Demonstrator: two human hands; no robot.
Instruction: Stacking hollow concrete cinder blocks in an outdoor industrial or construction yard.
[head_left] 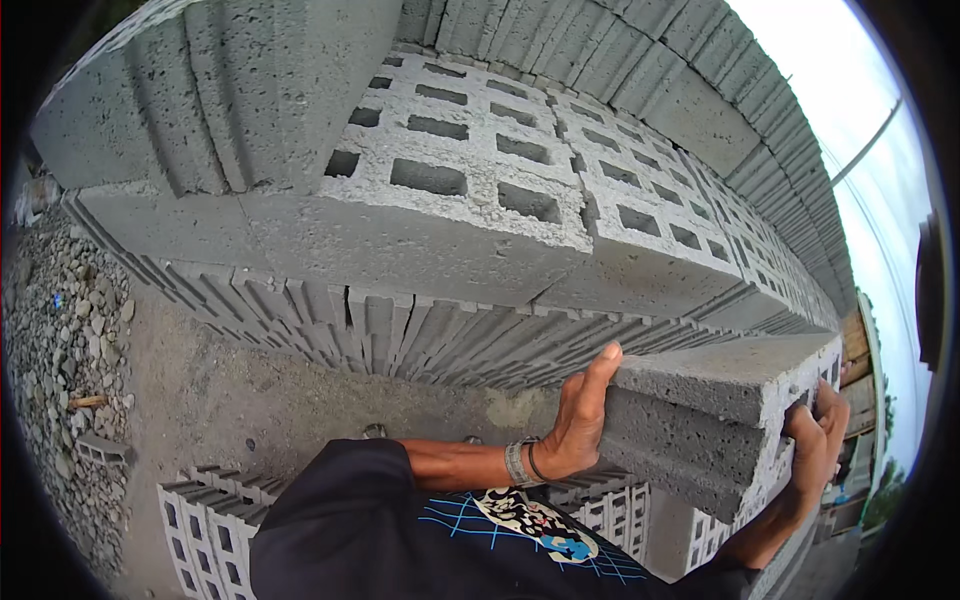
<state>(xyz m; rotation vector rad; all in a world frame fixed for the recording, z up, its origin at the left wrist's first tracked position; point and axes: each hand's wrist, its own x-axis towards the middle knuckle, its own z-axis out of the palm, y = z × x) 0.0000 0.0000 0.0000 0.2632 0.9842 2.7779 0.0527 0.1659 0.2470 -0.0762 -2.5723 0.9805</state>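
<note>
One hollow block (pixel 690 445): grey concrete, tilted, between both hands at lower right, just beside the block wall; whether they touch, I cannot tell.
Left hand (pixel 578 420): against the block's left end, thumb raised; other fingers mostly hidden, so how far they curl I cannot tell.
Right hand (pixel 818 435): fingers bent, gripping the block's cavity-pierced far end.
Block wall (pixel 430 245): courses piled ahead, cavities facing up on one.
Low stack (pixel 205 530): more blocks, left of the dark shirt (pixel 345 530).
Gravel (pixel 75 350): loose stones, far left.
</note>
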